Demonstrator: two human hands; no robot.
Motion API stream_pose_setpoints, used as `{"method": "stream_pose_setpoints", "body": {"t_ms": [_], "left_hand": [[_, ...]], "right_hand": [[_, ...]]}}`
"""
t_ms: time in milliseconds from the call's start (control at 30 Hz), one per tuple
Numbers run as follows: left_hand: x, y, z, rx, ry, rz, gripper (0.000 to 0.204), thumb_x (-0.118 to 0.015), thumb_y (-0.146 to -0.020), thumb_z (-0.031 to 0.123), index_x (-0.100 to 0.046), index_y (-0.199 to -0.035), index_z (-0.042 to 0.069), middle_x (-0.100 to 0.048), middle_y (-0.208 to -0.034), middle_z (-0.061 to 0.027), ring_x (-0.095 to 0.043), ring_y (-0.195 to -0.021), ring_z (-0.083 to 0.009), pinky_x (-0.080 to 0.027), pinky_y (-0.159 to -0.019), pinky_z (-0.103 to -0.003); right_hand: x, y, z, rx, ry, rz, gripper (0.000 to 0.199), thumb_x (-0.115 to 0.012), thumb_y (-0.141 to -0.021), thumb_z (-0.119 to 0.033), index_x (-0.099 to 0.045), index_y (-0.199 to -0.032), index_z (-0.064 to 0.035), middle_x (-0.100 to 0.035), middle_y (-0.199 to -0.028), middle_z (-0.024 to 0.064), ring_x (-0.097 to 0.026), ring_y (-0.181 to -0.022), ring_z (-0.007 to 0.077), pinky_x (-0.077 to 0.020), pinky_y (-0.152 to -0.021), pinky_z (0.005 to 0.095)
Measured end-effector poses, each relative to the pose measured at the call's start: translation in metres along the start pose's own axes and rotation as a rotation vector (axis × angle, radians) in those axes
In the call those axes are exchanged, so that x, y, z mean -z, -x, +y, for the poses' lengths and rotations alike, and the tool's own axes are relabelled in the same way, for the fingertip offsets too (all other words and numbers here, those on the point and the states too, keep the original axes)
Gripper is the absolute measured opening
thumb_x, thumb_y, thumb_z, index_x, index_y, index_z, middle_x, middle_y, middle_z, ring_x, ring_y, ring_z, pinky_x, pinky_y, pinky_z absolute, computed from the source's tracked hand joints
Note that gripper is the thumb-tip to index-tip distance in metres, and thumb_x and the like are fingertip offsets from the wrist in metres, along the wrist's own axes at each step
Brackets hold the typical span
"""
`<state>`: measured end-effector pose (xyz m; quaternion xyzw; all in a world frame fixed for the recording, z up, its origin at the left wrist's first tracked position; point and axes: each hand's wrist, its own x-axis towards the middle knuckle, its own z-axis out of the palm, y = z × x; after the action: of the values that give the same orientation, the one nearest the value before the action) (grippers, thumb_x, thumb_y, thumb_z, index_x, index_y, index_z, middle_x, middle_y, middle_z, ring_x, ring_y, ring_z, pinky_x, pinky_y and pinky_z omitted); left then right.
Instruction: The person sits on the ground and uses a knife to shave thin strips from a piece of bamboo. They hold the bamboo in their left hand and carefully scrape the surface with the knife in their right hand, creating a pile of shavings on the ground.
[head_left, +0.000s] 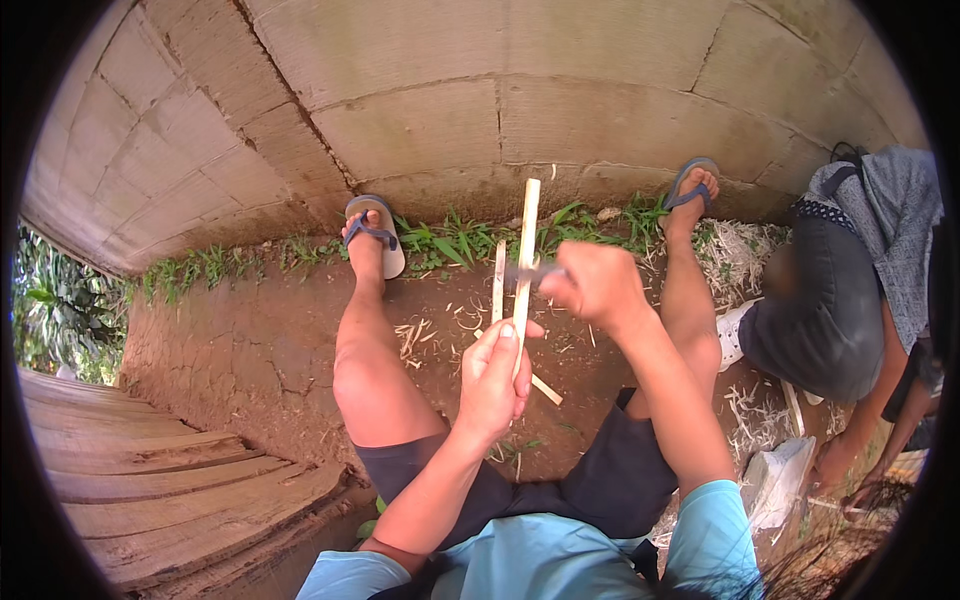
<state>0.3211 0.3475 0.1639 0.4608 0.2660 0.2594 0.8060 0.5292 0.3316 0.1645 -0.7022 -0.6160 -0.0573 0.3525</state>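
Observation:
Between my legs, my left hand (pixel 490 385) grips the lower end of a pale, narrow wooden strip (pixel 529 222), which points up and away toward the wall. My right hand (pixel 602 285) is closed around a small knife (pixel 543 271), with its handle mostly hidden in the fist. The blade is smeared by motion and crosses the strip just above my left fingers. Behind the held strip, a second pale strip (pixel 498 285) lies on the dirt. Below my left hand, another short piece (pixel 547 391) shows on the ground.
A block wall (pixel 420 130) runs along the far side, with grass (pixel 450 240) at its foot. Curled shavings (pixel 412 340) lie on the dirt. Wooden planks (pixel 150 470) are at left. To the right, another person (pixel 830 290) sits close, beside a whitish block (pixel 778 485).

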Motion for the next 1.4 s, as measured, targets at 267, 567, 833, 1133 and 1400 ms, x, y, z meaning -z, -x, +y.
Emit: {"method": "stream_pose_setpoints", "body": {"t_ms": [267, 567, 833, 1133, 1400], "left_hand": [[0.006, 0.001, 0.001, 0.164, 0.137, 0.007, 0.030, -0.036, -0.101, 0.027, -0.052, -0.109, 0.003, -0.045, -0.052, -0.0011, -0.035, -0.033, -0.0068, -0.029, -0.030, -0.020], [0.012, -0.002, -0.004, 0.069, -0.041, 0.014, 0.022, -0.041, -0.099, 0.021, -0.054, -0.107, 0.005, -0.045, -0.050, 0.0006, -0.036, -0.034, -0.0056, -0.027, -0.032, -0.020], [0.009, -0.008, -0.009, 0.016, -0.141, 0.039, 0.023, -0.043, -0.100, 0.023, -0.054, -0.108, 0.005, -0.045, -0.049, 0.0017, -0.037, -0.037, -0.0048, -0.029, -0.036, -0.020], [0.005, -0.010, -0.011, -0.038, -0.246, 0.055, 0.031, -0.037, -0.101, 0.030, -0.053, -0.098, 0.004, -0.041, -0.048, 0.0021, -0.033, -0.035, -0.0052, -0.026, -0.034, -0.020], [0.011, 0.005, 0.001, 0.081, -0.289, -0.001, 0.034, -0.038, -0.101, 0.032, -0.055, -0.091, 0.004, -0.042, -0.049, 0.0034, -0.036, -0.039, -0.0043, -0.029, -0.038, -0.021]], "right_hand": [[0.007, 0.031, -0.026, 0.212, -0.002, -0.239, 0.055, -0.050, -0.085, -0.061, -0.051, -0.069, -0.0076, -0.054, -0.058, 0.0093, -0.057, -0.050, 0.0306, -0.0441, -0.044, 0.0383], [-0.007, 0.028, -0.030, 0.184, -0.008, -0.330, 0.068, -0.045, -0.079, -0.072, -0.058, -0.066, -0.0065, -0.059, -0.059, 0.0116, -0.061, -0.054, 0.0313, -0.0485, -0.046, 0.0404], [-0.016, 0.030, -0.012, 0.218, 0.122, -0.208, 0.070, -0.043, -0.076, -0.076, -0.053, -0.065, -0.0078, -0.055, -0.059, 0.0085, -0.059, -0.053, 0.0291, -0.0461, -0.044, 0.0389], [-0.011, 0.029, 0.001, 0.230, 0.159, -0.066, 0.070, -0.043, -0.077, -0.075, -0.044, -0.061, -0.0072, -0.049, -0.057, 0.0097, -0.054, -0.048, 0.0288, -0.0426, -0.040, 0.0384], [0.024, 0.000, 0.034, -0.272, 0.050, 0.248, 0.063, -0.039, -0.091, -0.061, -0.048, -0.062, -0.0059, -0.051, -0.052, 0.0136, -0.058, -0.051, 0.0305, -0.0438, -0.046, 0.0397]]}}
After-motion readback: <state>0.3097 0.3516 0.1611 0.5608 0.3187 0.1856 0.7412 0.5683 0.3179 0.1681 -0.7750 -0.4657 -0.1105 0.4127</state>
